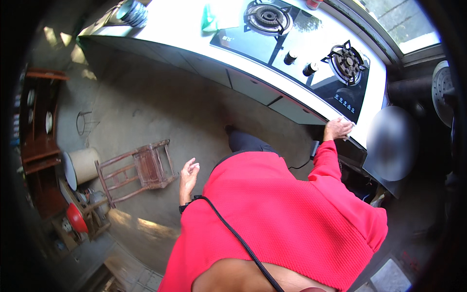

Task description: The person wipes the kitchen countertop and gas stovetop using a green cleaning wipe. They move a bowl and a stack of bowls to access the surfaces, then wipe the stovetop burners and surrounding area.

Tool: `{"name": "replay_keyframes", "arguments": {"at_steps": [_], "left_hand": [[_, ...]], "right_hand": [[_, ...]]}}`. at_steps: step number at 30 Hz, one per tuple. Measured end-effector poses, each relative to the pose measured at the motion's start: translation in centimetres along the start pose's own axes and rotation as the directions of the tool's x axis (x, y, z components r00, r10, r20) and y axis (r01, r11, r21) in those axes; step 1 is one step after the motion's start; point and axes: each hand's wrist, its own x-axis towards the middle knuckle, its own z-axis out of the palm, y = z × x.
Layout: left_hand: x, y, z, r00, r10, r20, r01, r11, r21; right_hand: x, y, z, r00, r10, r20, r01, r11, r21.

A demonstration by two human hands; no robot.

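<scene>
My right hand (pixel 338 129) rests at the front edge of the white countertop (pixel 310 95), just below the right end of a black glass gas hob (pixel 292 47). Whether its fingers grip a small pale thing or only the edge, I cannot tell. My left hand (pixel 189 173) hangs in the air over the floor, its fingers loosely apart and holding nothing, near a small wooden chair (pixel 147 166). Two burners with black pan supports and two knobs sit on the hob.
Stacked patterned bowls (pixel 132 14) and a green plastic bag (pixel 209 19) stand on the counter. Under it run cabinet doors (pixel 251 85). A pale cylindrical bin (pixel 82 167), a red basin (pixel 76 218) and a wooden shelf unit (pixel 42 146) are at the left. A perforated metal steamer tray (pixel 442 93) stands far right.
</scene>
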Motion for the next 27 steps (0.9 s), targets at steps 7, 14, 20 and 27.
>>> {"name": "replay_keyframes", "arguments": {"at_steps": [7, 14, 20, 27], "left_hand": [[11.9, 11.1, -7.9, 0.989, 0.113, 0.094, -0.128, 0.976, 0.176], [20.5, 20.1, -11.7, 0.952, 0.266, 0.152, -0.295, 0.929, 0.225], [24.4, 23.2, -13.4, 0.924, 0.230, 0.304, -0.313, 0.914, 0.259], [29.9, 27.2, -19.6, 0.903, 0.236, 0.360, -0.370, 0.853, 0.369]], "right_hand": [[-13.8, -16.0, -3.3, 0.874, -0.467, 0.130, 0.450, 0.882, 0.143], [-21.0, -34.4, -5.8, 0.216, -0.967, 0.138, 0.631, 0.246, 0.736], [-23.4, -45.8, -5.5, 0.321, -0.943, -0.088, 0.327, 0.023, 0.945], [-16.7, -44.8, -4.8, 0.759, -0.514, 0.400, -0.133, 0.479, 0.868]]}}
